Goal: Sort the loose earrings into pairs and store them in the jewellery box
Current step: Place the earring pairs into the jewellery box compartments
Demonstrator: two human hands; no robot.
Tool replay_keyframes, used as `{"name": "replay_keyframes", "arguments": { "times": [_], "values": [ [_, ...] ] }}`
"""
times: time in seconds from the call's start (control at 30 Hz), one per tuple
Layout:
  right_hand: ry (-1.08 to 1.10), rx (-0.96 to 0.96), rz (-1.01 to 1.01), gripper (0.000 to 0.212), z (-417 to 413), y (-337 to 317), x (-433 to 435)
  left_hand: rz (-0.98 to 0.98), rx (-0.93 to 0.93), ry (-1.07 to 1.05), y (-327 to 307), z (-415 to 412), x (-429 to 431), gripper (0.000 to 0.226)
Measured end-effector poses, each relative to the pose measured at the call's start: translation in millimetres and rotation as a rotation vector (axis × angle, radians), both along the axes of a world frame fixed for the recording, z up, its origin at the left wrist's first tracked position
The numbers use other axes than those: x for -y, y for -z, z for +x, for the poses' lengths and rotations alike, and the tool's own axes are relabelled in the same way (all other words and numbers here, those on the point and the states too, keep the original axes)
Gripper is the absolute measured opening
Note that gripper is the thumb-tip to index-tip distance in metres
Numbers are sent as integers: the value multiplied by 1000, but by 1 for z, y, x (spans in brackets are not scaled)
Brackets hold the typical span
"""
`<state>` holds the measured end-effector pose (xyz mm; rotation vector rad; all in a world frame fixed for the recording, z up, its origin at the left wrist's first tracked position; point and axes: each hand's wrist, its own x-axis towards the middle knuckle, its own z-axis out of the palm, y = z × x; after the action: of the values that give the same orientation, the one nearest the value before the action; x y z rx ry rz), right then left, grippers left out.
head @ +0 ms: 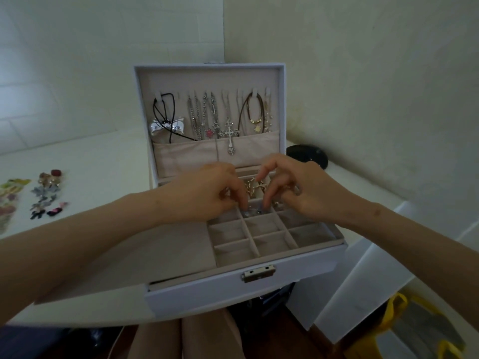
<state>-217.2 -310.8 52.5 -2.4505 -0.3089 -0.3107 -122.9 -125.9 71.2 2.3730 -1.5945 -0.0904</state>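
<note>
A white jewellery box point(202, 288) stands open in front of me, its lid upright with several necklaces hanging inside. Its top tray is split into small beige compartments. My left hand point(204, 195) and my right hand point(293, 190) reach into the tray's middle, fingers curled down. Their fingertips meet over a small silvery earring point(251, 211) in one compartment; whether either hand pinches it is unclear. Gold pieces point(255, 189) lie in the compartment behind. Loose earrings point(48, 195) lie in a group on the table far left.
A black round object point(308, 154) sits on the table behind the box at the right. Coloured sheets point(10, 200) lie at the left edge. White walls close in behind and right. A yellow bag point(414, 330) lies on the floor below right.
</note>
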Motion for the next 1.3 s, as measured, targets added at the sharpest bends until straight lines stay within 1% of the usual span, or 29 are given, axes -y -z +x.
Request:
{"name": "replay_keyframes", "arguments": {
  "times": [0.07,0.2,0.3,0.33,0.37,0.43,0.5,0.6,0.7,0.77,0.83,0.93,1.03,1.1,1.2,1.3],
  "values": [
    [2,-47,-11,41,-1,0,-2,61,-9,21,2,-1,-3,28],
    [8,54,23,41,0,-3,-5,-87,3,20,0,1,-7,31],
    [-9,18,-8,38,4,-5,-7,40,16,105,0,1,-12,34],
    [-15,20,-15,37,5,-7,-9,44,9,118,-2,2,-15,34],
    [-17,39,-11,35,6,-9,-11,5,11,107,-6,3,-18,33],
    [-18,88,28,29,9,-17,-18,-129,36,43,-19,8,-29,25],
    [-34,95,57,25,15,-25,-31,-199,52,-27,-31,15,-44,16],
    [-77,26,7,21,29,-35,-59,-189,47,-185,-36,32,-75,10],
    [-150,-9,-90,20,48,-38,-96,-187,-28,-400,-35,50,-117,5],
    [-170,-17,-171,19,61,-40,-115,-203,-61,-517,-32,58,-138,6],
    [-200,-25,-207,18,78,-42,-141,-181,-69,-613,-27,63,-162,8],
    [-242,-30,-240,19,103,-43,-179,-52,-81,-673,-11,71,-190,11],
    [-260,-98,-336,20,131,-33,-209,43,-48,-702,12,79,-203,14],
    [-246,-190,-415,19,150,-22,-224,42,-48,-728,27,84,-204,15],
    [-226,-345,-474,23,173,-8,-240,-7,-113,-747,43,90,-202,16],
    [-207,-371,-504,28,187,0,-249,-29,-128,-729,53,95,-201,15]
  ]
}}
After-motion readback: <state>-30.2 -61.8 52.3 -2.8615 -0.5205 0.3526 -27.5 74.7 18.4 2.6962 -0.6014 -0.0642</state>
